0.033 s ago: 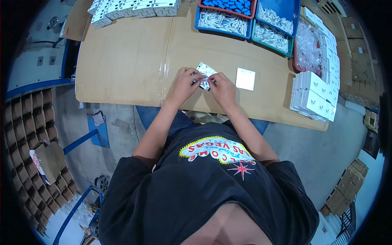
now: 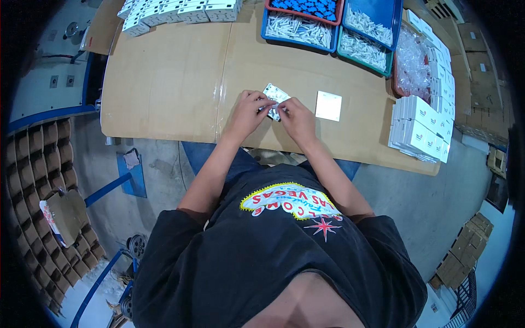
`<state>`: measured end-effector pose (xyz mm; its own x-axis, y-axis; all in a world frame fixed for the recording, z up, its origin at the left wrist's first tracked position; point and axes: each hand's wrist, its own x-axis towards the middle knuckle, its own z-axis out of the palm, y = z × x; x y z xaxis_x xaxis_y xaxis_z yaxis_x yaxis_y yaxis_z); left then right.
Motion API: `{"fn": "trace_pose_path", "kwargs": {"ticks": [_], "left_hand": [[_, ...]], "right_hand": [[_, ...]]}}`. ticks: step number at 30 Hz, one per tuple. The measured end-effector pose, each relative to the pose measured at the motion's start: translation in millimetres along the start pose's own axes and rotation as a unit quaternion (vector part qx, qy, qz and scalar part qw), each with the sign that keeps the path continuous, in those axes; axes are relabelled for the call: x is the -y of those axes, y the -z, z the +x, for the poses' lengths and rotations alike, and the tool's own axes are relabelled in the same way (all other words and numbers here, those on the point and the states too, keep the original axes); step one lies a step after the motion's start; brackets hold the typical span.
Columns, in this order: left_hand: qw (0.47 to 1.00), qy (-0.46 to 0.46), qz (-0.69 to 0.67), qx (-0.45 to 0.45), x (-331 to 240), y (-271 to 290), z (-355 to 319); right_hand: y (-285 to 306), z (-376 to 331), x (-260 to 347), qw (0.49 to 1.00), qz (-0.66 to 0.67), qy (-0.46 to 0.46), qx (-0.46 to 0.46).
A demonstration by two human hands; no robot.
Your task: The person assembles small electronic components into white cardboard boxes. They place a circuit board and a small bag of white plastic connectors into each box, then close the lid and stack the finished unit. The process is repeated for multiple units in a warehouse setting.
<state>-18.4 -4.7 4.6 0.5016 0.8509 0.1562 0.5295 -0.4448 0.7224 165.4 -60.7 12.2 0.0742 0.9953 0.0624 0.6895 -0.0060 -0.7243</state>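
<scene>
My left hand (image 2: 248, 113) and my right hand (image 2: 298, 121) meet over the near middle of the table. The fingers of both are closed in pinches, close together, around something small and whitish that is too small to make out. Beneath the fingertips lies a shiny silver, flat packet (image 2: 276, 92) with dark marks, partly covered by my hands. To the right of my right hand, a flat white square (image 2: 328, 105) rests on the cardboard.
Cardboard covers the table (image 2: 164, 82). A blue tray (image 2: 264, 34) and a green tray (image 2: 389, 70) hold white slim pieces; a red tray (image 2: 340, 16) holds blue pieces. White boxes (image 2: 186, 13) stand far left, with stacked white cartons (image 2: 418, 128) and clear plastic bags (image 2: 411, 63) at right.
</scene>
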Motion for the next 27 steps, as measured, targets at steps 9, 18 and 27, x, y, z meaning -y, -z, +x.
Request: {"fn": "trace_pose_path", "kwargs": {"ticks": [9,18,27], "left_hand": [[1.000,0.021,-0.009,-0.013,-4,-3,-3],[0.994,-0.010,-0.041,0.101,0,20,-4],[1.000,-0.015,0.023,-0.004,-7,-6,-16]], "right_hand": [[5,-13,18,0.995,-0.094,0.015,0.042],[3,-10,19,0.997,-0.061,-0.021,0.038],[5,-2,20,0.993,-0.102,-0.061,0.021]]}}
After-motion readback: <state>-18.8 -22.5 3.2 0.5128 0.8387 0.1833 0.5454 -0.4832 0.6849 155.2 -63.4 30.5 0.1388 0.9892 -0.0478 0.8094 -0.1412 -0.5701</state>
